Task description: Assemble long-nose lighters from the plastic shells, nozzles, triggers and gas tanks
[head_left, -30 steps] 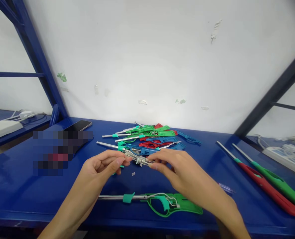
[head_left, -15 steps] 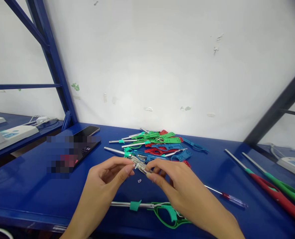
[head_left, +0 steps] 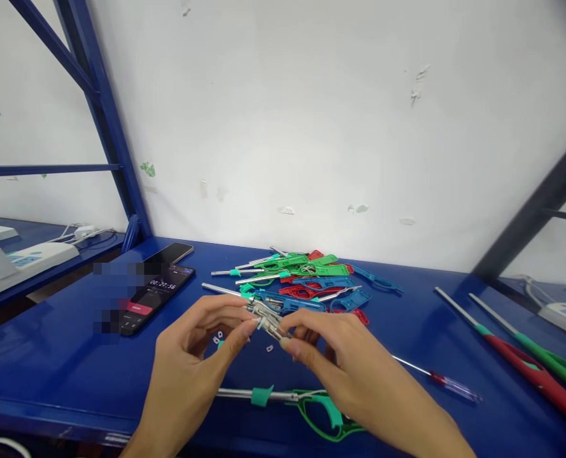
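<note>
Lighter parts [head_left: 267, 318], pale and metallic, raised over the blue table [head_left: 63, 362]; pinched between thumb and fingertips of the left hand [head_left: 187, 353] and likewise of the right hand [head_left: 342, 356], presumably for steadiness at both ends. Held near the pile of lighter halves [head_left: 323, 282], just beyond the open green lighter [head_left: 290, 397]. Off to the right, a screwdriver [head_left: 438, 378] (perhaps parked there for easy reach), and, farther out, a closed-up red lighter [head_left: 507, 351], likely kept apart against mixing.

A big, flat white wall [head_left: 311, 127] with small, pale peeling spots [head_left: 286, 210] is standing behind a shiny blue table [head_left: 72, 362]. Slanted blue metal bars [head_left: 111, 130] are rising at the left.
</note>
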The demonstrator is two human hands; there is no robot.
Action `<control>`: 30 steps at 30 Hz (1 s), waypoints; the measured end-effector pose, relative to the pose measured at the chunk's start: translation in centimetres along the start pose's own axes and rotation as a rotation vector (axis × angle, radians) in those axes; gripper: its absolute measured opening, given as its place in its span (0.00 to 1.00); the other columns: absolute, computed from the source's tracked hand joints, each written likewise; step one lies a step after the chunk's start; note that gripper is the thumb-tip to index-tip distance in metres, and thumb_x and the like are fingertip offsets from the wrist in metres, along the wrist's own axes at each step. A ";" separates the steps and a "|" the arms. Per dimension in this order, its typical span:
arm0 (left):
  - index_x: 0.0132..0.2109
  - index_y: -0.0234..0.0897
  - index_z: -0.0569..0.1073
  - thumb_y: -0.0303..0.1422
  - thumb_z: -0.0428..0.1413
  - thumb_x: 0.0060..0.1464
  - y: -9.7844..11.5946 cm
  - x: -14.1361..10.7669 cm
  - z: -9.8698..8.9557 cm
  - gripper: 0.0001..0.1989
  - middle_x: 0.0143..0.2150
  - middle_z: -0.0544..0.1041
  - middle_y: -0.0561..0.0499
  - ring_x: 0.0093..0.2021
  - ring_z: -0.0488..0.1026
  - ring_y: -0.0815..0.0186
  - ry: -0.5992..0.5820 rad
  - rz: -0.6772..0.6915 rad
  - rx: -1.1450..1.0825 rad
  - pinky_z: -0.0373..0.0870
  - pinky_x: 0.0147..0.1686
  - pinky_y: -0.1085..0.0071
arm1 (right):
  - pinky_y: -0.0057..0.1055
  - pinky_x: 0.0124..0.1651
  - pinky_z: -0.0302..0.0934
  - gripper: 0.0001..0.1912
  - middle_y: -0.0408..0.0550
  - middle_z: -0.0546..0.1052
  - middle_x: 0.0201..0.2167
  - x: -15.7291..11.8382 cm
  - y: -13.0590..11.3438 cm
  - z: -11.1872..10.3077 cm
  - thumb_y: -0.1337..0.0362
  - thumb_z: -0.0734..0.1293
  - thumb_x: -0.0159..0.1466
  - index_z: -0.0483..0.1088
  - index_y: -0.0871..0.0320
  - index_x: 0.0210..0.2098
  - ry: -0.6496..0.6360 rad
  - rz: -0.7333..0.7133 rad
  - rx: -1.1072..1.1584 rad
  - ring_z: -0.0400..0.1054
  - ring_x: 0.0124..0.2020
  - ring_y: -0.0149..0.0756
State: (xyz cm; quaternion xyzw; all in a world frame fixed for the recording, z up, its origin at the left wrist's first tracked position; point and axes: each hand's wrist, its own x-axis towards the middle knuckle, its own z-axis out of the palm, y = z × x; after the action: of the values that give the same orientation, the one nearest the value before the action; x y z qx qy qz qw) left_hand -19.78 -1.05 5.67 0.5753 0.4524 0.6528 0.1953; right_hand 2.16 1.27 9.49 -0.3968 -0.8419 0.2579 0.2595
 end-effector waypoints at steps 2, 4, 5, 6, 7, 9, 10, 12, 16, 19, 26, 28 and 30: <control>0.43 0.45 0.85 0.31 0.70 0.57 -0.2 0.0 0.0 0.07 0.33 0.88 0.56 0.31 0.86 0.67 0.002 0.045 0.033 0.83 0.35 0.81 | 0.30 0.43 0.62 0.08 0.34 0.84 0.37 0.0 0.0 0.0 0.58 0.67 0.80 0.79 0.45 0.47 0.000 -0.008 0.003 0.75 0.38 0.33; 0.43 0.46 0.84 0.31 0.70 0.58 -0.4 0.0 -0.1 0.06 0.34 0.88 0.58 0.31 0.85 0.69 0.002 0.089 0.092 0.81 0.33 0.82 | 0.30 0.43 0.62 0.08 0.34 0.84 0.37 0.0 0.0 0.0 0.59 0.67 0.79 0.80 0.45 0.47 0.003 -0.013 0.009 0.75 0.38 0.33; 0.43 0.47 0.84 0.31 0.70 0.59 -0.5 0.0 -0.2 0.06 0.34 0.87 0.58 0.31 0.85 0.70 0.005 0.110 0.118 0.80 0.32 0.82 | 0.30 0.43 0.62 0.08 0.34 0.84 0.37 0.0 0.0 0.0 0.59 0.66 0.80 0.80 0.45 0.46 0.004 -0.012 0.012 0.75 0.38 0.33; 0.43 0.47 0.84 0.31 0.70 0.60 -0.7 0.0 -0.2 0.05 0.34 0.87 0.59 0.31 0.84 0.70 0.003 0.126 0.139 0.80 0.32 0.82 | 0.30 0.44 0.62 0.09 0.34 0.84 0.37 0.0 0.0 0.0 0.59 0.66 0.80 0.80 0.45 0.46 0.005 -0.011 0.015 0.75 0.38 0.33; 0.43 0.48 0.85 0.31 0.69 0.60 -0.8 -0.1 -0.3 0.06 0.35 0.87 0.59 0.31 0.84 0.70 0.001 0.137 0.153 0.79 0.32 0.81 | 0.31 0.44 0.62 0.09 0.34 0.84 0.38 0.1 0.0 0.0 0.58 0.66 0.80 0.80 0.46 0.45 0.007 -0.009 0.017 0.76 0.38 0.33; 0.43 0.49 0.85 0.31 0.69 0.61 -1.1 -0.2 -0.4 0.06 0.35 0.87 0.60 0.32 0.83 0.70 -0.001 0.154 0.166 0.78 0.33 0.80 | 0.31 0.44 0.62 0.09 0.35 0.84 0.38 0.2 0.1 -0.1 0.58 0.66 0.80 0.80 0.46 0.45 0.006 -0.003 0.018 0.76 0.39 0.34; 0.43 0.49 0.85 0.31 0.69 0.61 -1.3 -0.2 -0.5 0.06 0.36 0.87 0.60 0.32 0.82 0.70 0.000 0.163 0.175 0.78 0.33 0.79 | 0.32 0.44 0.62 0.09 0.35 0.85 0.38 0.2 0.2 -0.1 0.59 0.66 0.80 0.80 0.47 0.46 0.007 0.003 0.016 0.76 0.39 0.34; 0.43 0.50 0.85 0.30 0.69 0.62 -1.5 -0.3 -0.6 0.06 0.36 0.86 0.60 0.32 0.81 0.70 -0.002 0.180 0.195 0.77 0.34 0.77 | 0.32 0.44 0.62 0.09 0.36 0.85 0.38 0.3 0.3 -0.1 0.59 0.66 0.79 0.80 0.47 0.47 0.006 0.016 0.005 0.77 0.39 0.34; 0.41 0.48 0.82 0.30 0.68 0.63 -1.8 -0.5 -0.7 0.05 0.36 0.86 0.60 0.33 0.81 0.69 -0.017 0.200 0.219 0.75 0.35 0.74 | 0.33 0.43 0.63 0.10 0.37 0.85 0.37 0.2 0.4 -0.2 0.59 0.66 0.79 0.81 0.47 0.47 -0.005 0.019 -0.018 0.77 0.37 0.35; 0.35 0.45 0.70 0.29 0.66 0.65 -1.8 -0.7 -0.6 0.13 0.36 0.87 0.60 0.37 0.85 0.67 -0.024 0.193 0.217 0.77 0.37 0.73 | 0.32 0.43 0.63 0.10 0.36 0.85 0.38 0.1 0.1 -0.2 0.58 0.66 0.79 0.81 0.46 0.47 -0.015 0.014 -0.022 0.77 0.38 0.34; 0.32 0.44 0.57 0.27 0.64 0.65 -1.6 -1.1 -0.3 0.23 0.38 0.88 0.57 0.31 0.80 0.68 -0.001 0.202 0.223 0.76 0.35 0.70 | 0.32 0.44 0.63 0.10 0.36 0.86 0.39 0.1 -0.2 -0.2 0.60 0.66 0.80 0.81 0.47 0.48 0.005 -0.003 -0.012 0.78 0.39 0.34; 0.31 0.44 0.56 0.27 0.65 0.65 -1.4 -1.1 -0.3 0.24 0.37 0.88 0.57 0.31 0.80 0.67 0.002 0.204 0.221 0.75 0.34 0.70 | 0.32 0.43 0.63 0.10 0.36 0.85 0.38 0.1 -0.1 -0.3 0.61 0.66 0.80 0.81 0.47 0.47 0.011 0.003 -0.008 0.78 0.38 0.34; 0.31 0.44 0.56 0.26 0.65 0.65 -1.3 -1.2 -0.2 0.24 0.37 0.88 0.57 0.31 0.80 0.66 0.004 0.211 0.220 0.75 0.34 0.70 | 0.32 0.42 0.63 0.09 0.37 0.85 0.37 0.0 0.0 -0.4 0.61 0.66 0.79 0.81 0.48 0.47 0.018 0.004 -0.020 0.78 0.38 0.35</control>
State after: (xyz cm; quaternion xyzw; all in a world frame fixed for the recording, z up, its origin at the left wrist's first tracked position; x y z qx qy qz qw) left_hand -20.04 -1.41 3.98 0.6363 0.4586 0.6174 0.0607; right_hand 2.37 1.32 9.77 -0.4032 -0.8413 0.2463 0.2627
